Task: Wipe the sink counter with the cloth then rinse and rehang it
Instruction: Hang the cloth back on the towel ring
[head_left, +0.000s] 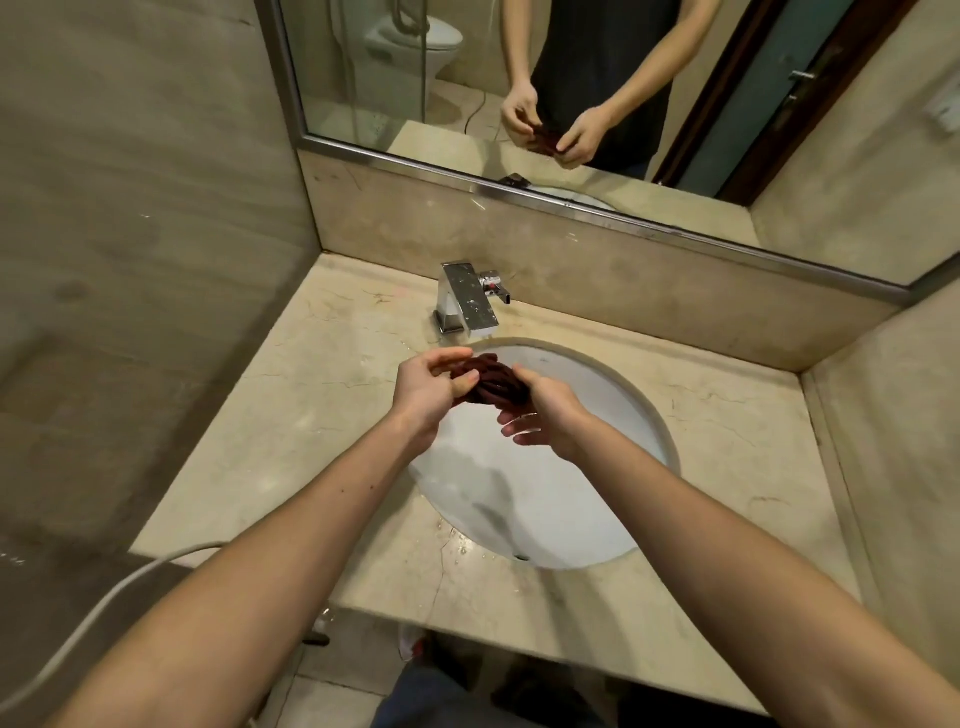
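Observation:
A dark red cloth (491, 383) is twisted into a tight rope between both hands, held over the far left part of the white sink basin (582, 499). My left hand (428, 387) grips its left end, fingers curled around it. My right hand (543, 415) holds the right end, with some fingertips spread below. The chrome tap (467, 299) stands just behind the cloth; no running water is visible. The beige marble counter (291, 415) surrounds the basin.
A mirror (571, 93) above the backsplash reflects the hands and cloth. Walls close in the counter on the left and right. A white hose (104, 608) runs past the counter's front left corner. A few water drops lie near the basin's front rim.

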